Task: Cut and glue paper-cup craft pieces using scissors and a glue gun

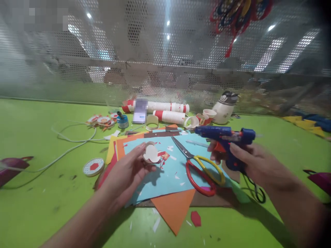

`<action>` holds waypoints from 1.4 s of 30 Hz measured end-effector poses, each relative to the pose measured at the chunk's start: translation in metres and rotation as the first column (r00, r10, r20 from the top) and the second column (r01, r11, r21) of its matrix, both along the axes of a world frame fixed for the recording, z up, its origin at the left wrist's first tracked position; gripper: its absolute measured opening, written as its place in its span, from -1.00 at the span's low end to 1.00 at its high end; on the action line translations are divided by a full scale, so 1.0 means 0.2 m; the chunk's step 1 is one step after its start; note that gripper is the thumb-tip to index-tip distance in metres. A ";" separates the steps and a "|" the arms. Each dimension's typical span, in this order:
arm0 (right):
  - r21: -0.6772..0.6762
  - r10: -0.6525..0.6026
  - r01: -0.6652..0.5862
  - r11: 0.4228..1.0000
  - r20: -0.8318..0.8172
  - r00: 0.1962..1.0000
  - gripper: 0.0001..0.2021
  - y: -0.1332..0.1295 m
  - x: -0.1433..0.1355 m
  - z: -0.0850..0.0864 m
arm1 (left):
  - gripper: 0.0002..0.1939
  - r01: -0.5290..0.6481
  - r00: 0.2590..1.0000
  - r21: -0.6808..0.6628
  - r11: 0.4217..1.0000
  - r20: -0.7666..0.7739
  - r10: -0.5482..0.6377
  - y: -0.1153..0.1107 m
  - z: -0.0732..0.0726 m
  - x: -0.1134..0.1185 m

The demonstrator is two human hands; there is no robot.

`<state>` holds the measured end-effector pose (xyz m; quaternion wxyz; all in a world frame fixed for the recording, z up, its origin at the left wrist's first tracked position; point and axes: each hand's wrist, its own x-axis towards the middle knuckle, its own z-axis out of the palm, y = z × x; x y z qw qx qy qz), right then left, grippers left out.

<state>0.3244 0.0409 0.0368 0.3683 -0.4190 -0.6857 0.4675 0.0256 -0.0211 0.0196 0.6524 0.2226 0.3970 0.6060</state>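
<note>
My left hand (130, 170) holds a small cut white paper cup (151, 153) between thumb and fingers, above blue paper sheets (150, 189). A red and orange paper piece (164, 156) shows just right of the cup; whether it is attached, I cannot tell. My right hand (249, 156) is wrapped round the handle of a blue hot glue gun (214, 132), a finger by its orange trigger. The gun's nozzle points left, and a clear glue stick pokes from its back. Between my hands lie large scissors (191, 157) with one red and one yellow handle, blades parted.
Stacked paper cups (169, 117), a tape roll (152, 122), a blue bottle (122, 120), a phone (140, 112) and a white jug (224, 108) stand at the back. Left are a round patterned disc (93, 166) and a white cord (69, 148). Paper scraps litter the green table (64, 210).
</note>
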 end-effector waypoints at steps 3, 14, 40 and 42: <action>0.029 0.077 -0.083 0.996 0.156 0.985 -0.60 -0.11 -0.10 0.06 | -0.85 0.008 0.999 0.019 1.000 0.037 -0.009 0.01 -0.02 0.00; 0.267 0.063 -0.241 0.933 0.540 0.840 -0.64 -0.22 -0.37 0.21 | -0.79 0.065 0.998 0.097 0.993 0.021 -0.067 -0.01 -0.01 0.01; 0.299 0.014 -0.225 0.927 0.573 0.819 -0.64 -0.21 -0.43 0.13 | -0.75 0.083 0.996 0.148 0.986 -0.037 -0.078 -0.03 -0.01 0.02; 0.307 0.004 -0.216 0.927 0.567 0.824 -0.64 -0.21 -0.42 0.13 | -0.74 0.085 0.996 0.155 0.984 -0.038 -0.080 -0.03 -0.01 0.02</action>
